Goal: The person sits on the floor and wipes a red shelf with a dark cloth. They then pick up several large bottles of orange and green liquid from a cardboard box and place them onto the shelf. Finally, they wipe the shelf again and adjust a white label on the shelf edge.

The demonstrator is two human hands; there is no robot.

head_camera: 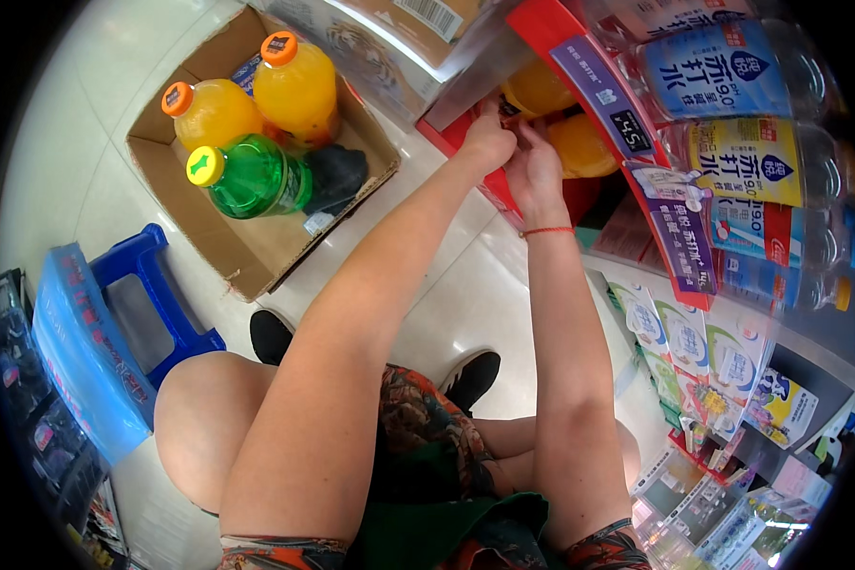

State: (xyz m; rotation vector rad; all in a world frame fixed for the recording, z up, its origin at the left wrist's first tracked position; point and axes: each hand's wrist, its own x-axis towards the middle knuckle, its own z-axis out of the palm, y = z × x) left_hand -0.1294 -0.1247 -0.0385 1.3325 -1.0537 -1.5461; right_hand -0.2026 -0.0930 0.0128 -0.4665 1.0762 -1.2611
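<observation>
Both my hands reach to the front of a low red shelf at the upper right. My left hand (489, 140) has its fingers at a dark-labelled part beside an orange drink bottle (538, 89); whether it grips anything is hidden. My right hand (538, 167), palm up with fingers bent, is against my left hand and next to another orange bottle (583, 146). To the left, an open cardboard box (256, 267) on the floor holds orange bottles with orange caps (296, 89), a green bottle with a yellow cap (256, 174) and a dark cloth-like item (338, 174).
A blue plastic stool (178, 306) and a blue plastic-wrapped pack (89, 356) stand at the left. Clear bottles with blue and yellow labels (744, 160) fill the shelf above the red edge strip (598, 92). Milk cartons (684, 335) are at the right, and a large carton (370, 57) at the top.
</observation>
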